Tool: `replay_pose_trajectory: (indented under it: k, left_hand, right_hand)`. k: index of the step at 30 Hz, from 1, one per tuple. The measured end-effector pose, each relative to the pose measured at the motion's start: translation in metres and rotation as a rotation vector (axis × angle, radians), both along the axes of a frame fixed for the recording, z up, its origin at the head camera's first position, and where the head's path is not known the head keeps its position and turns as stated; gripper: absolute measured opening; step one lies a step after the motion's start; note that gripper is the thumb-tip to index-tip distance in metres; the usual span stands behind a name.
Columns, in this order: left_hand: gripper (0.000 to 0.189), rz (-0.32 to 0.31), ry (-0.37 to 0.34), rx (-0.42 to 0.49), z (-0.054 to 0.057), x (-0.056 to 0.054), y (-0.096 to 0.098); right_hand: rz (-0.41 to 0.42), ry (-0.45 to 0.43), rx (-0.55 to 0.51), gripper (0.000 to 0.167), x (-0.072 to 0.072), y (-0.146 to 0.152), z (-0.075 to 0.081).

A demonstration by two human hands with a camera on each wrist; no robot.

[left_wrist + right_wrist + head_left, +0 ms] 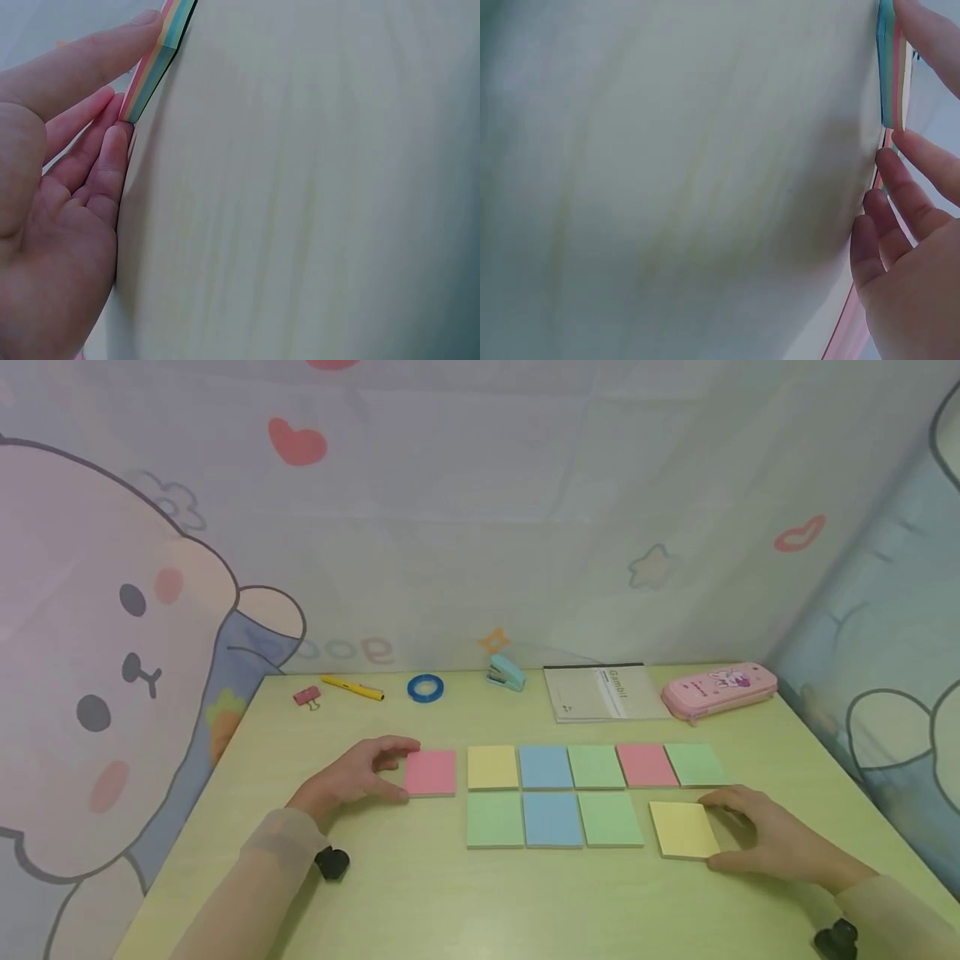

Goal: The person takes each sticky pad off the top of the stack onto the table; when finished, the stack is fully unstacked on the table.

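On the left, my left hand point(356, 772) holds a pink-topped sticky note pad point(431, 774) by its left side, thumb at the near corner and index finger at the far one. The left wrist view shows the layered coloured edge of this pad point(154, 67) against the thumb. At the right, a yellow-topped sticky note pad point(684, 831) lies slightly turned between thumb and index finger of my right hand point(776, 839). Its striped edge point(890, 67) shows in the right wrist view, with the other fingers near the tabletop.
Between the hands lie two rows of sticky note pads, including a yellow pad point(492, 767) and a blue pad point(552, 820). Along the back are a binder clip point(307, 696), yellow pen point(352, 687), blue tape roll point(425, 688), stapler point(506, 672), notebook point(577, 697) and pink pencil case point(720, 691).
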State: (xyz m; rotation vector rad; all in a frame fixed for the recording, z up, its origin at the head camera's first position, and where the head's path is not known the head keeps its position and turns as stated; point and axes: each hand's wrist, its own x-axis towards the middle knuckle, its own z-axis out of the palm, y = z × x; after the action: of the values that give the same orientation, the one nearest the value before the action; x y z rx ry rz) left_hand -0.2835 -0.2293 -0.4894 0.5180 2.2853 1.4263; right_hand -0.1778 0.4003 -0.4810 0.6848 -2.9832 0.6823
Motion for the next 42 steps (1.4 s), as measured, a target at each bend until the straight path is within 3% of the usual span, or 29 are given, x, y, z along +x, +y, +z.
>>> replay_pose_trajectory:
  k: [7, 18, 28, 42]
  left_hand:
    - [0.081, -0.009, 0.016, 0.01, 0.002, -0.001, 0.0]
    - [0.081, 0.004, -0.004, -0.002, -0.001, 0.001, 0.0]
    - [0.08, 0.01, 0.007, -0.018, -0.004, -0.001, -0.001]
    - [0.08, -0.012, 0.026, 0.005, -0.003, -0.001, -0.001]
  right_hand:
    - [-0.004, 0.031, -0.004, 0.076, -0.004, -0.005, -0.001]
    - [-0.003, -0.027, 0.002, 0.078, -0.009, -0.015, -0.001]
    - [0.035, -0.003, -0.024, 0.076, -0.013, -0.014, -0.002]
    - [0.02, -0.016, -0.014, 0.078, -0.015, -0.014, -0.002]
